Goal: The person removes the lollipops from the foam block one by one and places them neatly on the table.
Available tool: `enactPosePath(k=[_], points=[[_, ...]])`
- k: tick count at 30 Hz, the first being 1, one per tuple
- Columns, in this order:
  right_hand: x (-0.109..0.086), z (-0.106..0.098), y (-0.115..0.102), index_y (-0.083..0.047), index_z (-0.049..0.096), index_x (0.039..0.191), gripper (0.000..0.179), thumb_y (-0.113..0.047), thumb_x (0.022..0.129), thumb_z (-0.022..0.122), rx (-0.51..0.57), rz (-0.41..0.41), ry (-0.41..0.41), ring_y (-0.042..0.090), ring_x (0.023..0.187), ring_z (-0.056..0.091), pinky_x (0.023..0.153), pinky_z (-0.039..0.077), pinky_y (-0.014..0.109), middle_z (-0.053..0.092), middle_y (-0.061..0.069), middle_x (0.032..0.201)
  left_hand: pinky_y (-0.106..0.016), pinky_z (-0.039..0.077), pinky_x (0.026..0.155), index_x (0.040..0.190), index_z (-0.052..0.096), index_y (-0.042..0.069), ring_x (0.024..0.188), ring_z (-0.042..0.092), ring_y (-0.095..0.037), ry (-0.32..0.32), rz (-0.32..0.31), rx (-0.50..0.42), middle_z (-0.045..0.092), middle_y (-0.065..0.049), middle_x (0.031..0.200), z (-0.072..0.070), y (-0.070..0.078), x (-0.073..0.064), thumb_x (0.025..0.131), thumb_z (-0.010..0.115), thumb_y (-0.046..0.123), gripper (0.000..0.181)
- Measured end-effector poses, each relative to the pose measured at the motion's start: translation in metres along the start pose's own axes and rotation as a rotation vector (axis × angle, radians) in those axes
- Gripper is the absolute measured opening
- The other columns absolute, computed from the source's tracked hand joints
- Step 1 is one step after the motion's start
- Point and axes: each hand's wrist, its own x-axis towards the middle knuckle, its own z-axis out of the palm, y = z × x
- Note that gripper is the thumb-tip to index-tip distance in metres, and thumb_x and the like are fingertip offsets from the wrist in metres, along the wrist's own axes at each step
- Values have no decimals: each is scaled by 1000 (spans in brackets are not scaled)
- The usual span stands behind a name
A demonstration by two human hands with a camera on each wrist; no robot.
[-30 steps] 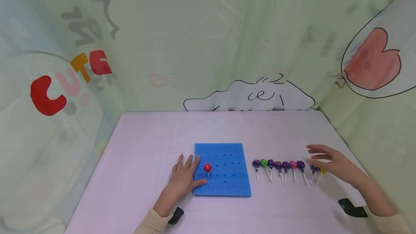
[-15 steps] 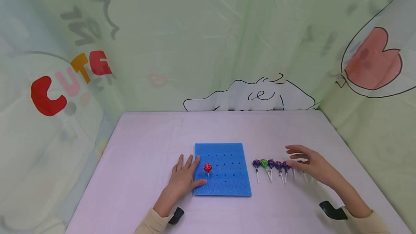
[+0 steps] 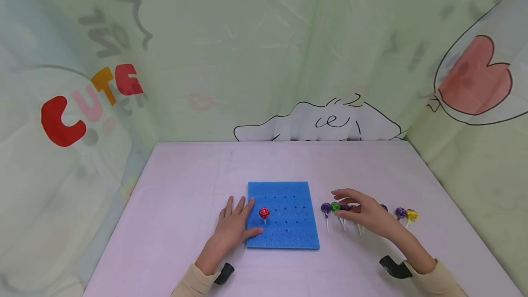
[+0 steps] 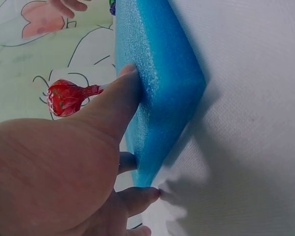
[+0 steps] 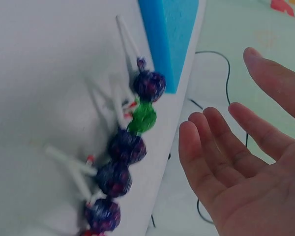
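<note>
A blue foam board (image 3: 284,237) with rows of small holes lies on the table. One red-wrapped lollipop (image 3: 264,213) stands upright in its left part. My left hand (image 3: 231,223) rests on the board's left edge, thumb on top and fingers spread. In the right wrist view my right hand (image 5: 246,167) is held above the table with loosely bent fingers and nothing between them. Beneath it in the head view runs a row of lollipops, among them a purple one (image 3: 326,207) and a green one (image 3: 335,206); the hand partly hides the row.
Farther right on the table lie a purple lollipop (image 3: 400,213) and a yellow lollipop (image 3: 411,215). A pale cloth covers the table (image 3: 185,168). Printed green curtains (image 3: 206,58) hang behind it and at both sides.
My right hand has moved left along the lollipop row, from the yellow one to above the green one, uncovering the right-hand lollipops. My left hand has stayed on the board.
</note>
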Motion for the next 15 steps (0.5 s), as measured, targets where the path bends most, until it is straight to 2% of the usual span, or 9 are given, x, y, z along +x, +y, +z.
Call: enactPosePath(k=[6, 10, 13, 15], points=[[13, 16, -14, -11, 55, 138, 52, -29, 92, 73, 10, -14, -38, 37, 114, 64, 85, 57, 25, 63, 18, 132, -68, 22, 118, 156, 37, 9, 152, 13, -52, -5, -5, -7, 32, -23, 162, 0, 1, 0, 88, 71, 51, 86], [20, 26, -25, -5, 54, 139, 54, -26, 93, 73, 1, -47, -60, 37, 115, 63, 87, 59, 35, 62, 20, 131, -67, 22, 118, 156, 36, 10, 152, 13, -52, -6, -6, -4, 31, -22, 162, 1, 0, 1, 88, 71, 51, 87], [25, 32, -32, -1, 53, 138, 53, -22, 93, 73, 5, -104, -70, 39, 115, 63, 89, 59, 43, 62, 22, 131, -67, 22, 118, 156, 37, 10, 152, 12, -52, -5, -7, -1, 31, -22, 162, 2, 0, 1, 88, 71, 52, 87], [28, 37, -37, -1, 54, 138, 53, -22, 93, 73, -2, -128, -77, 39, 114, 62, 89, 58, 42, 62, 22, 131, -67, 21, 118, 156, 37, 10, 152, 12, -52, -4, -7, -4, 32, -22, 162, 2, -1, 2, 88, 71, 52, 87]])
